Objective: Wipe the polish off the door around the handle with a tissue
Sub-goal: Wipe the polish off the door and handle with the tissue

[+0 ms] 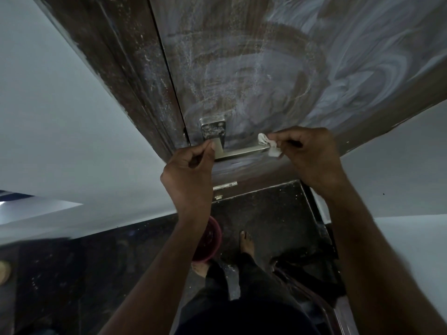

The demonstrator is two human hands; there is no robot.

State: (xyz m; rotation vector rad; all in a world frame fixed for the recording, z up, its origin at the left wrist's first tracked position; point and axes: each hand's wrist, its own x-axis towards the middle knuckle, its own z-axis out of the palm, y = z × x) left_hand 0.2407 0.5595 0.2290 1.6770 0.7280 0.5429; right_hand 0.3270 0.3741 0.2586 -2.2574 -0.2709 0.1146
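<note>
- The left hand (191, 163) sits at the near end of the lever, its fingers curled and thumb and forefinger pinched together right beside the metal; whether they actually nip the handle or anything else cannot be told from here.
- Just beyond those fingertips is the door handle (238, 151), a square-section lever running rightward from its speckled back plate (212, 131).
- At the lever's far tip, the tissue (268, 147) is a small crumpled white wad pinched in the fingertips of the right hand (307, 153), touching or nearly touching the handle end.
- Above and to the right of both sets of fingers, the door (278, 76) carries pale swirls of polish (358, 61), thickest out to the right, thinner in a ring above the plate.
- To do this step well, my judgement is: steady the lever with the left fingers, flatten the wad for more contact, and work outward from the plate edge in overlapping strokes, turning to a clean face as it loads up.
- The wad looks small for so much residue, so a fresh one may be needed.
- No brand, label or legible writing shows anywhere.
</note>
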